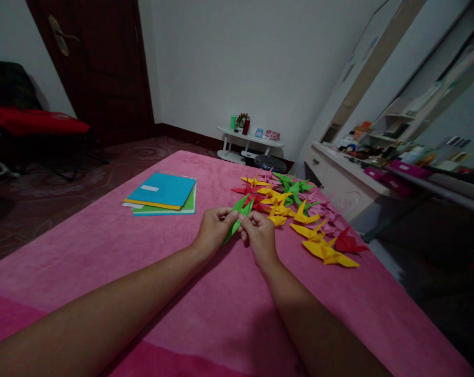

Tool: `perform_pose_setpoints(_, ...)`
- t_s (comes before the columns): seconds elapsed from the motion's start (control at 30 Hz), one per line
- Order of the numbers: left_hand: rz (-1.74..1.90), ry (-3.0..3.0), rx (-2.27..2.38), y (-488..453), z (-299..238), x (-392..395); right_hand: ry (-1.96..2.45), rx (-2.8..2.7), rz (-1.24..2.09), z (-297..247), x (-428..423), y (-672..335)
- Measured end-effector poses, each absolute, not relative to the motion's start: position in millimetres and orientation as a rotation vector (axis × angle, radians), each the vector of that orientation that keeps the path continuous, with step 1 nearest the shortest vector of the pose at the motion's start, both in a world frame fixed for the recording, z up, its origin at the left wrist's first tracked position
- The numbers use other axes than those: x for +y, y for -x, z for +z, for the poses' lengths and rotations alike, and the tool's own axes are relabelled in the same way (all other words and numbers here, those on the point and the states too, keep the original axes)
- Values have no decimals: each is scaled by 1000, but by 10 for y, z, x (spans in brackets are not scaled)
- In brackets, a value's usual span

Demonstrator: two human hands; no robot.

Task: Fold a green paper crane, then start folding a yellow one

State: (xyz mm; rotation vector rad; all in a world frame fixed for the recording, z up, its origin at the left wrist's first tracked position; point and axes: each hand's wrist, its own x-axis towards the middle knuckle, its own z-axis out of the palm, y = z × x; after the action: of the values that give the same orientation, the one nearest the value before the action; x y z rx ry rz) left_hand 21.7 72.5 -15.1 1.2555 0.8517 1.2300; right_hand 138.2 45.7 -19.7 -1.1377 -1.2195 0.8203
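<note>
Between my two hands is a green origami crane (237, 224), its long pointed ends sticking out above and below my fingers. My left hand (214, 229) pinches it from the left with thumb and fingers. From the right, my right hand (259, 233) pinches it with the thumb near the other thumb. The fingertips hide the middle of the paper. Just beyond and to the right lie several folded paper cranes, among them a yellow crane (329, 253), a red crane (349, 242), a green crane (297, 191) and a pink crane (329, 209).
A stack of coloured paper with a blue sheet (162, 189) on top lies left on the pink bedspread (115, 277). Behind the bed stands a small white shelf (252, 138). A cluttered dressing table (347, 180) is at the right, a red-covered chair (33, 123) at the left.
</note>
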Motion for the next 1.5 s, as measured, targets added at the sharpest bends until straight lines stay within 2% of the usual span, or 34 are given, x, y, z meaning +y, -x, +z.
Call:
perform_pose_setpoints(0.17,1184,-1509,903,-182,-178,789,1139,-1209,809,-209,473,-1403)
perform_pose_setpoints(0.33,1182,-1867,1158,-160,-208,758,1166,-1293,714,-181,446,-1364)
perform_pose_setpoints(0.43,1218,-1931,1222,-150,-187,737,1141,-1230,793,-178,433,-1321)
perform_pose_setpoints(0.63,1138,-1934,977,-92,-179,851,1028,-997,947,-193,493,-1405)
perform_pose_setpoints(0.8,1047,-1771,783,-62,-219,939,949,-1021,1062,-190,544,-1540)
perform_pose_setpoints(1.07,948,-1684,701,-66,-178,899,1012,-1166,917,-212,593,-1658)
perform_pose_setpoints(1.27,933,-1620,691,-54,-165,893,937,-1256,1027,-165,552,-1704)
perform_pose_setpoints(1.5,963,-1920,752,-21,-181,913,932,-1403,980,-113,541,-1756)
